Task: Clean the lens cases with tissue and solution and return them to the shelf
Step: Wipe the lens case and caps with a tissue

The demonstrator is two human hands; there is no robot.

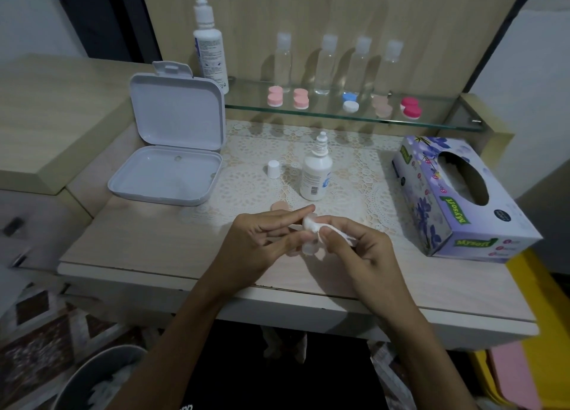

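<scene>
Left hand (262, 240) gripping a clear lens case (308, 247) above the table's (154, 243) front edge; right hand (357, 249) pinching a tissue (311, 224) against the case's top. Open solution bottle (316, 175) just behind, its cap (273, 169) beside it. Five more cases (344, 103) on the glass shelf (431, 121).

Purple floral tissue box (456, 200)
</scene>
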